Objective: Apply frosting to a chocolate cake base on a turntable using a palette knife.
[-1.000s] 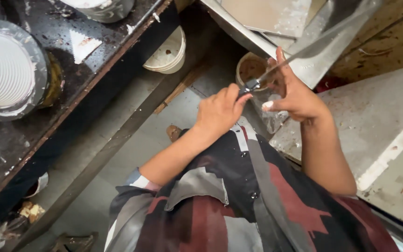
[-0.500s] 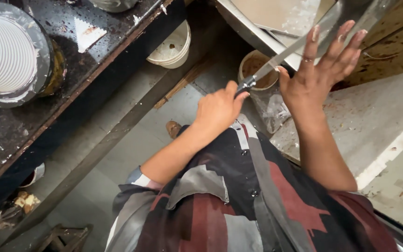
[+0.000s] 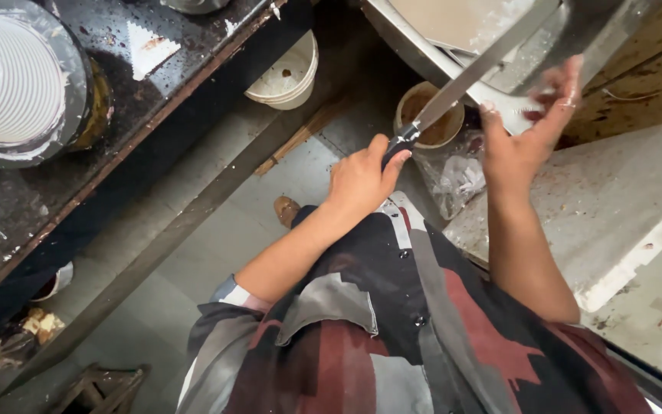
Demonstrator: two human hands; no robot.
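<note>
Closest, shirt: my patterned shirt fills the bottom of the view, with both forearms reaching out from it.
Floor: grey floor below me, and the toe of my shoe shows just under my left wrist.
Left hand: my left hand is closed tight, fingers wrapped round the dark handle of the knife.
Knife: a long, flat blade that slants up and away from my left fist and ends over the metal tray.
Right hand: my right hand is spread wide and holds nothing; the palm faces the blade and the thumb sits just beside it. I cannot tell whether skin touches steel.
Step in hand: as I judge it, I am steadying the knife with one hand while the flat of the other comes to the blade, as if to wipe or feel it.
Next move calls for: a firm left grip, the right palm kept flat on the side of the blade and off the edge, and a slow stroke.
Bag: a crumpled clear bag hangs between my two wrists.
Tub: a round tub with brown smears stands under the blade, near the bag.
Bench: a pale, stained bench lies to my right.
Bowl: a white bowl sits low down, further off to the left.
Far left: a dark shelf carries a stack of white plates.
</note>
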